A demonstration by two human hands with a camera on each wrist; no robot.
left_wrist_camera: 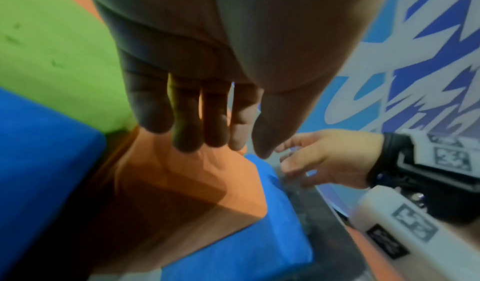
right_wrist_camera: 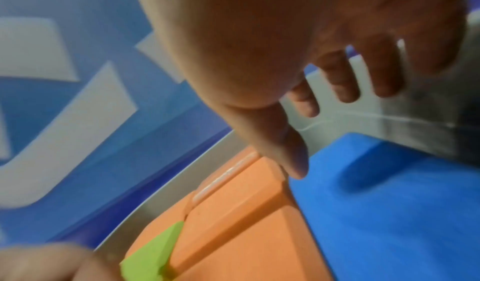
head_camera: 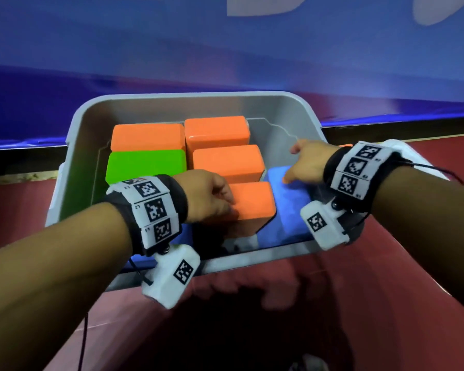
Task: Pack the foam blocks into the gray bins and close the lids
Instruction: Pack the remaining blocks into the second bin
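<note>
While the gray bin (head_camera: 78,145) sits at the far edge of the red counter (head_camera: 386,290), against the blue banner (head_camera: 225,49), the packing looks well along: three orange blocks (head_camera: 227,162) and a green block (head_camera: 145,164) lie flat and snug inside. The left hand (head_camera: 206,196), fingers straight, rests on the nearest orange block (head_camera: 252,202), which stands higher than its neighbours and seems to me not yet seated. Just beside it, toward the bin's right wall, a blue block (head_camera: 287,210) lies lower, and the right hand (head_camera: 308,162) hovers over it with fingers spread loose, holding nothing. I'd say the step in hand is settling this last row. Next comes pressing the raised orange block down level so a lid could shut; no lid shows in any view.
</note>
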